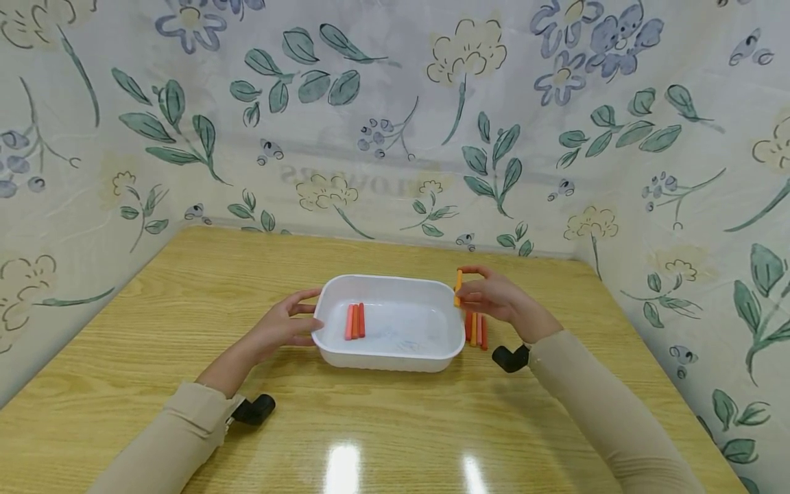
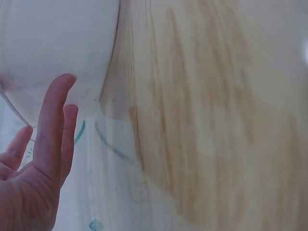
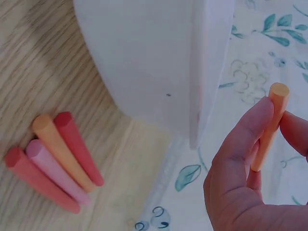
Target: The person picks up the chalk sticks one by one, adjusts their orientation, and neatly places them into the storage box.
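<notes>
My right hand [image 1: 494, 295] pinches an orange chalk stick [image 3: 271, 127] between thumb and fingers, holding it upright at the right rim of a white plastic bin [image 1: 389, 363]. Inside the bin, toward its left end, three chalk sticks [image 1: 354, 321] in pink, orange-red and red lie side by side. Fairly straight fingers of my left hand [image 1: 286, 321] touch the bin's left end; in the left wrist view they stretch along its outer wall. Just right of the bin, below my right hand, several more chalk sticks [image 3: 62, 151] in red, orange and pink lie in a row on the table.
The bin stands on a wood-grain table [image 1: 247, 240]. A flower-printed cloth [image 1: 395, 123] hangs behind the table and along both sides. Black camera mounts [image 1: 256, 410] stick out from both sleeves. Faint bluish smudges mark the bin's floor.
</notes>
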Demonstrator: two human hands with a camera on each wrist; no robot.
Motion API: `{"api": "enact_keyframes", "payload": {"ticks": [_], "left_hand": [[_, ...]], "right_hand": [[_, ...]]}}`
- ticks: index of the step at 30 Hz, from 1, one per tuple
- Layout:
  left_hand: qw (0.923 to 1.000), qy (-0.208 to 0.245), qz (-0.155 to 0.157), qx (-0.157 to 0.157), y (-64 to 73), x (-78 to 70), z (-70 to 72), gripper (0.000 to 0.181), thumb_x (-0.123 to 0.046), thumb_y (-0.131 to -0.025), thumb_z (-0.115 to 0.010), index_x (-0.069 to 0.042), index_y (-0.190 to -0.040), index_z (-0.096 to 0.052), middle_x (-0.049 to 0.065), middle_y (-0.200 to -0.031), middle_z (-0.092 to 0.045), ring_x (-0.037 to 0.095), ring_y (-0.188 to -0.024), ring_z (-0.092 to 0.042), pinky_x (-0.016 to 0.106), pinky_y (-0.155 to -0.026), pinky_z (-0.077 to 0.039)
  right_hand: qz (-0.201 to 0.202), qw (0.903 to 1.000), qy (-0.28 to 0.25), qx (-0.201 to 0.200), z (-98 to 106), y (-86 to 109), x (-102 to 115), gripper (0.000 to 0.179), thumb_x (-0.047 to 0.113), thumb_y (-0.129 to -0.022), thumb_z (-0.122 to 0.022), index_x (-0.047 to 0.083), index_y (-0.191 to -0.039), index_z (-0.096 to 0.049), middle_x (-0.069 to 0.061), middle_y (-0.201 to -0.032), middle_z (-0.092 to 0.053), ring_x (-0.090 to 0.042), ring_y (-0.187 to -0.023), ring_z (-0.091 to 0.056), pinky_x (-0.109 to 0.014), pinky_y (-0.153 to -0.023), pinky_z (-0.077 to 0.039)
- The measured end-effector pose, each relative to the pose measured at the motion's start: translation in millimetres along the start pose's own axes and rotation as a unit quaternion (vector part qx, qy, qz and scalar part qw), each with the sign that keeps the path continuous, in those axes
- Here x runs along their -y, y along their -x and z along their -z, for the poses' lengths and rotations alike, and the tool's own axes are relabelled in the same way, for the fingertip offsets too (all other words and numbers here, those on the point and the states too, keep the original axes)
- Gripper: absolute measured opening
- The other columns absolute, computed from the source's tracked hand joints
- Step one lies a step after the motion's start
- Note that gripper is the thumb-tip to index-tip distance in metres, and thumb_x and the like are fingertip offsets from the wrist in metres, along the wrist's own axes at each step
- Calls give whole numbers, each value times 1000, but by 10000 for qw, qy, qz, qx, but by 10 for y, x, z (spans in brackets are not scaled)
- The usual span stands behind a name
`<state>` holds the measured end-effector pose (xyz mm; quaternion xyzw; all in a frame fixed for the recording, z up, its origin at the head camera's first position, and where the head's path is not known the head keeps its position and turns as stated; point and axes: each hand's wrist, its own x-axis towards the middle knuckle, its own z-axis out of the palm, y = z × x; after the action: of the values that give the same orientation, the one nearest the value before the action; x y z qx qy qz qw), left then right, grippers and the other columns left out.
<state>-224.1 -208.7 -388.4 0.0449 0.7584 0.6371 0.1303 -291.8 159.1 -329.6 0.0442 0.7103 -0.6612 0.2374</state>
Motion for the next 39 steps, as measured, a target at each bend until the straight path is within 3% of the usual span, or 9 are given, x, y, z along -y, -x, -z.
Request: {"api": "enact_keyframes", "payload": {"ticks": [10,20,29,39], "left_hand": [[10000,-10,23,11,-12,-2,-20,73,-7,-86,-64,-6,-147,-23,30,-135,-33,36,-105,-54,45,-78,-54],[9999,72,-69,67,24,3,-2,73,-7,-86,-63,-5,-147,-22,31,-135,-32,33,-103,-56,45,-79,-54],[9997,98,-178,132,18,-1,-2,72,-7,-87,-62,-4,-147,-21,32,-135,-32,34,-103,-56,45,-78,-54],[9997,93,-176,139,5,5,-8,73,-8,-86,-63,-4,-147,-22,32,-135,-32,33,-102,-56,46,-78,-54]], "right_hand": [[-129,9999,21,71,-203,-33,85,59,-3,-88,-58,9,-140,-32,-24,-117,-52,-20,-72,-62,-33,-79,-54],[-152,9989,41,431,-438,-107,156,59,-3,-87,-58,8,-139,-34,-27,-128,-47,-21,-77,-62,-36,-84,-52],[-297,9980,-122,552,-629,-200,214,54,-5,-86,-59,5,-136,-39,-26,-128,-49,-22,-77,-63,-36,-84,-52],[-571,9958,-218,679,-845,-316,257,46,-5,-87,-58,2,-130,-45,-17,-111,-55,-24,-85,-59,-34,-85,-52]]}}
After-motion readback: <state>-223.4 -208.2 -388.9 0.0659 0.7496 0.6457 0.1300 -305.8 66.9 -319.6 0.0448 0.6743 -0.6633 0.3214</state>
